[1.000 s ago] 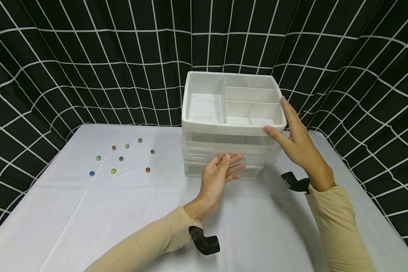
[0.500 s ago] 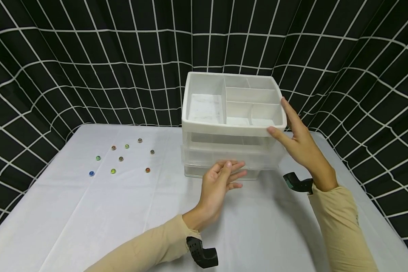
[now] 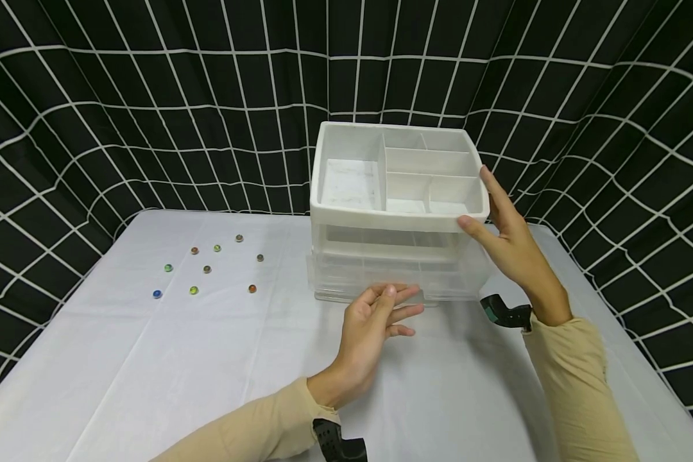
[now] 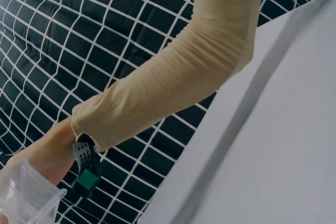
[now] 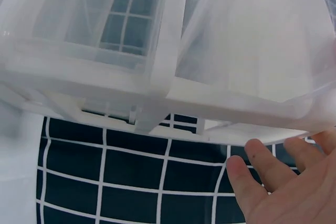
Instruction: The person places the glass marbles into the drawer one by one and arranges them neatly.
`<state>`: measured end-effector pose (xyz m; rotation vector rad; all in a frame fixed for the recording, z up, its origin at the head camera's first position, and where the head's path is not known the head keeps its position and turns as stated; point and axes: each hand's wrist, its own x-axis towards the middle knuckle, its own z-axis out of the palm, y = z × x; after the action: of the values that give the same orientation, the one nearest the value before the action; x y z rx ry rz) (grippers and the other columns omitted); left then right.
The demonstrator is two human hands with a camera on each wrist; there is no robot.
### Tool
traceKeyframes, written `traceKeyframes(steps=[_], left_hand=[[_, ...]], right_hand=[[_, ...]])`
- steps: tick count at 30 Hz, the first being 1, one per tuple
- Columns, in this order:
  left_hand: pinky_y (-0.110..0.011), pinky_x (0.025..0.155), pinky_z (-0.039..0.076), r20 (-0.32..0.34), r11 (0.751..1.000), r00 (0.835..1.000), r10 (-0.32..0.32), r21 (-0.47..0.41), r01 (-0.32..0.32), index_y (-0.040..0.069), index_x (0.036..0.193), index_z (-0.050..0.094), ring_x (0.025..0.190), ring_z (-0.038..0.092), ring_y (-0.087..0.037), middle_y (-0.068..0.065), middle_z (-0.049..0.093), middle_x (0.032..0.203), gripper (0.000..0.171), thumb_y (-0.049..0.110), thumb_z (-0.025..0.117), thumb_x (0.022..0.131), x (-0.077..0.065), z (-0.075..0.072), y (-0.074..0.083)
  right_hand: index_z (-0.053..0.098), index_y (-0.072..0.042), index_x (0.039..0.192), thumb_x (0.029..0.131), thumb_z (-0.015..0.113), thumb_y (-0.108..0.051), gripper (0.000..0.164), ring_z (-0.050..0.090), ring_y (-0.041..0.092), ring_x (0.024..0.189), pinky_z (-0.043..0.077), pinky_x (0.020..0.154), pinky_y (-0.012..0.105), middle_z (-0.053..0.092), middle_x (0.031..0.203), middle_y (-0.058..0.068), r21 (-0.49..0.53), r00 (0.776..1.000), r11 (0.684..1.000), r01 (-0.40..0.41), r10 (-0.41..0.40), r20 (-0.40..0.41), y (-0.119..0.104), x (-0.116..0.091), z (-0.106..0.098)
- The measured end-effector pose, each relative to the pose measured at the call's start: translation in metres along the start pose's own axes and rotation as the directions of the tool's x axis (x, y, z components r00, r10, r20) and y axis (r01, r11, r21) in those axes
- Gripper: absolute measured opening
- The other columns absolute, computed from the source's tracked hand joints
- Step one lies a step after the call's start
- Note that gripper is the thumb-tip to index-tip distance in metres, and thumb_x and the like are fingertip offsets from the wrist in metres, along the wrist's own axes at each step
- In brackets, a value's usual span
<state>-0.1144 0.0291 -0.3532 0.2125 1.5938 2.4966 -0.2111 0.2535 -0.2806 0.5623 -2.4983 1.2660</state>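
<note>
A white organizer (image 3: 401, 220) with a divided top tray stands on the table. My left hand (image 3: 360, 343) holds the front edge of its clear drawer (image 3: 346, 273), thumb and index finger at the lip and the other fingers spread below. That drawer stands pulled out, and its corner shows at the lower left of the left wrist view. My right hand (image 3: 514, 247) rests against the organizer's upper right corner, thumb on the front rim and fingers along the side. Those extended fingers (image 5: 268, 169) also appear in the right wrist view. A lower drawer is mostly hidden.
Several small glass marbles lie scattered on the left of the white cloth, among them a blue one (image 3: 157, 294) and an orange one (image 3: 252, 289). A black curtain (image 3: 208, 96) with white grid lines surrounds the table at the back and sides.
My left hand has drawn back and down toward me, and the clear drawer has slid further out with it. The right hand stays on the corner with only a slight shift. The marbles lie unmoved.
</note>
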Motion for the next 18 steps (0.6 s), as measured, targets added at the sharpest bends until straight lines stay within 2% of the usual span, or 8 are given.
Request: traceKeyframes(steps=[2, 3, 5, 10, 12, 16, 18], left_hand=[[-0.023, 0.072, 0.058, 0.002, 1.0, 1.0, 0.004, -0.001, -0.004, 0.002, 0.123, 0.058, 0.11, 0.07, -0.029, -0.013, 0.067, 0.129, 0.035, 0.031, 0.047, 0.106, -0.001, 0.0, 0.0], [-0.024, 0.072, 0.058, 0.004, 1.0, 1.0, 0.007, 0.0, -0.007, 0.002, 0.123, 0.058, 0.11, 0.07, -0.029, -0.013, 0.067, 0.129, 0.035, 0.031, 0.047, 0.106, -0.002, 0.0, -0.001], [-0.024, 0.072, 0.058, 0.004, 1.0, 1.0, 0.011, 0.001, -0.011, 0.001, 0.123, 0.057, 0.11, 0.07, -0.03, -0.013, 0.067, 0.129, 0.036, 0.031, 0.047, 0.106, -0.003, 0.0, -0.001], [-0.023, 0.071, 0.059, 0.003, 1.0, 1.0, 0.012, -0.001, -0.012, 0.0, 0.122, 0.058, 0.109, 0.07, -0.031, -0.015, 0.067, 0.129, 0.038, 0.032, 0.048, 0.105, -0.007, 0.0, -0.002], [-0.023, 0.071, 0.059, 0.006, 1.0, 1.0, 0.012, -0.002, -0.012, 0.0, 0.122, 0.058, 0.109, 0.07, -0.03, -0.015, 0.067, 0.129, 0.039, 0.033, 0.048, 0.105, -0.008, 0.0, -0.002], [-0.023, 0.07, 0.058, 0.011, 1.0, 1.0, 0.013, -0.001, -0.013, -0.001, 0.122, 0.058, 0.11, 0.07, -0.03, -0.015, 0.067, 0.129, 0.04, 0.035, 0.048, 0.105, -0.01, 0.0, -0.002], [-0.023, 0.07, 0.058, 0.013, 1.0, 1.0, 0.013, 0.0, -0.013, -0.001, 0.122, 0.057, 0.11, 0.07, -0.031, -0.015, 0.067, 0.129, 0.041, 0.035, 0.048, 0.105, -0.011, 0.0, -0.002]], right_hand=[[0.011, -0.031, 0.159, 0.098, 0.061, -0.012, 0.081, 0.039, 0.039, 0.142, 0.045, 0.108, 0.047, 0.025, 0.164, 0.006, 0.013, 1.0, 1.0, 0.004, -0.004, -0.007, 0.0, 0.0, 0.001], [0.012, -0.031, 0.159, 0.098, 0.061, -0.011, 0.081, 0.039, 0.039, 0.142, 0.044, 0.109, 0.046, 0.026, 0.164, 0.006, 0.017, 1.0, 1.0, 0.007, -0.007, -0.008, 0.001, 0.0, 0.001], [0.012, -0.031, 0.159, 0.098, 0.061, -0.01, 0.081, 0.039, 0.039, 0.142, 0.039, 0.108, 0.06, 0.026, 0.164, 0.006, 0.029, 1.0, 1.0, 0.01, -0.01, -0.011, 0.001, 0.0, 0.002], [0.013, -0.031, 0.159, 0.096, 0.063, -0.009, 0.083, 0.038, 0.038, 0.142, 0.033, 0.112, 0.061, 0.026, 0.164, 0.008, 0.052, 1.0, 0.998, 0.021, -0.02, -0.02, 0.003, 0.0, 0.002], [0.014, -0.033, 0.159, 0.095, 0.064, -0.009, 0.084, 0.04, 0.037, 0.14, 0.035, 0.112, 0.059, 0.028, 0.163, 0.008, 0.045, 1.0, 0.999, 0.017, -0.016, -0.024, 0.003, 0.0, 0.002], [0.014, -0.038, 0.157, 0.095, 0.065, -0.011, 0.085, 0.042, 0.033, 0.139, 0.043, 0.106, 0.038, 0.03, 0.162, 0.003, 0.007, 1.0, 1.0, 0.0, 0.0, -0.028, 0.003, -0.001, 0.002], [0.014, -0.038, 0.157, 0.095, 0.065, -0.011, 0.085, 0.04, 0.032, 0.14, 0.043, 0.106, 0.035, 0.029, 0.163, 0.002, 0.004, 1.0, 1.0, -0.001, 0.001, -0.03, 0.004, -0.002, 0.003]])
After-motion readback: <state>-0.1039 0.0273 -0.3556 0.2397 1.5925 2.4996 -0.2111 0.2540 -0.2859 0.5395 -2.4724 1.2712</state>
